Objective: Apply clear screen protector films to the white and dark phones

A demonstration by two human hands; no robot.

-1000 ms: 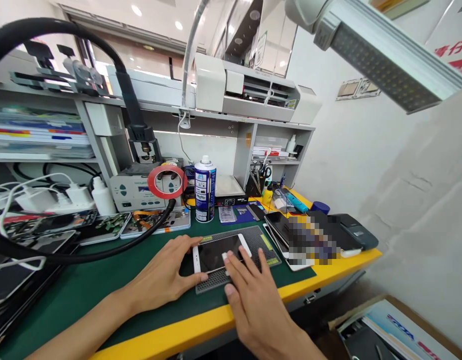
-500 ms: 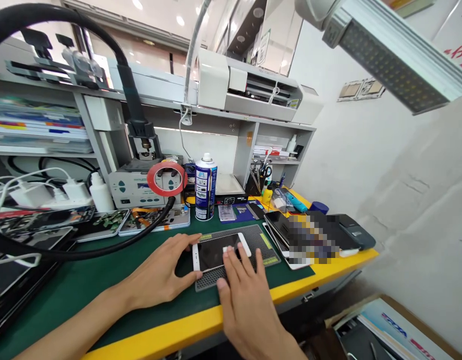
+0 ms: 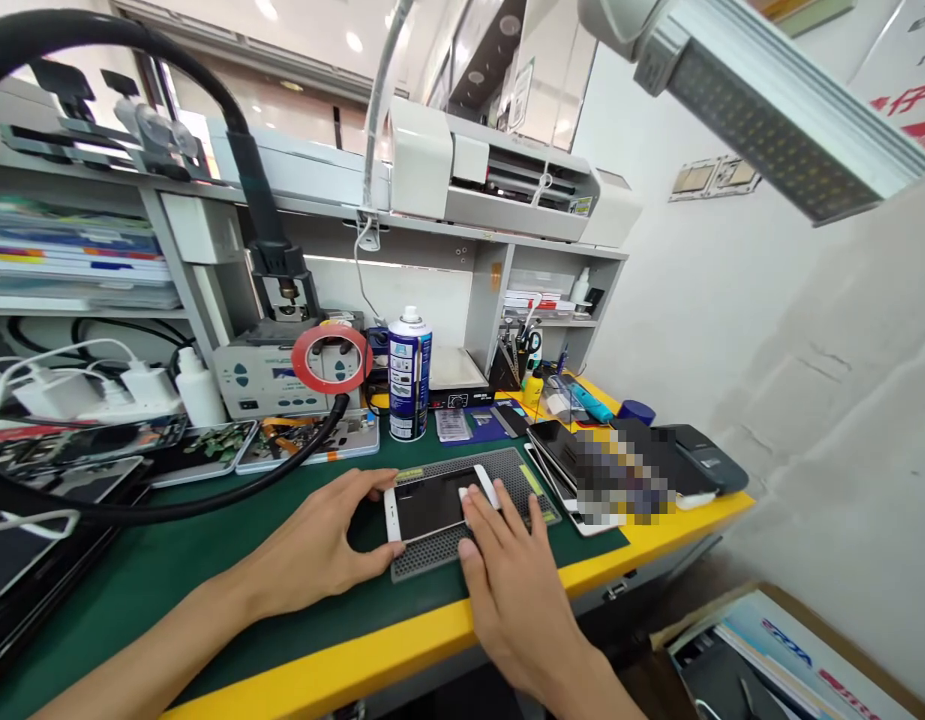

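A white smartphone (image 3: 432,504) with a dark screen lies face up on a grey perforated mat (image 3: 424,565). My left hand (image 3: 323,535) grips its left end, thumb at the near edge and fingers at the far edge. Over the right part of the screen, my right hand (image 3: 518,585) presses its fingertips down, the fingers stretched out. Under those fingertips sits a small white wipe (image 3: 464,494), mostly covered; its exact material is unclear.
Behind the mat stand a blue spray can (image 3: 409,375) and a red tape roll (image 3: 331,358) on a grey station (image 3: 259,375). Several phones (image 3: 552,450) are stacked at the right. A black hose (image 3: 282,475) arcs across the left. A yellow edge (image 3: 402,635) borders the green mat (image 3: 282,650).
My right hand has slid to the right across the screen, carrying the white wipe with it. The left hand keeps its grip on the smartphone. The whole view has shifted slightly.
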